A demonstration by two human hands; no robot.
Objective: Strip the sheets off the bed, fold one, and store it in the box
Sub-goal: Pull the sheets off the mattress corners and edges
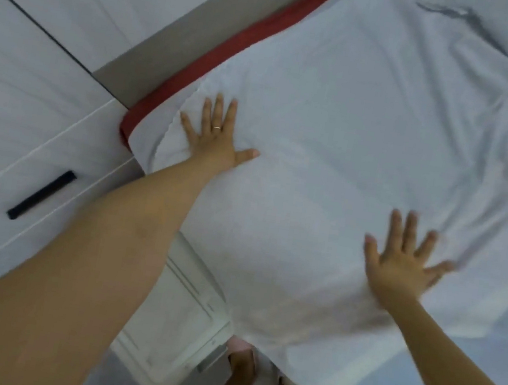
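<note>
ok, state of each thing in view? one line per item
left hand: open, flat on the sheet
right hand: open, fingers spread, flat on the sheet
white sheet: spread on the bed, part-folded, wrinkled
red bed edge: exposed along the sheet's far side
white box: on the floor, partly under the sheet's overhang

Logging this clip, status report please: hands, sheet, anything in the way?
Left hand and right hand flat, fingers spread, pressing white sheet. Sheet partly folded on bed. Box below bed edge, unobstructed.
</note>
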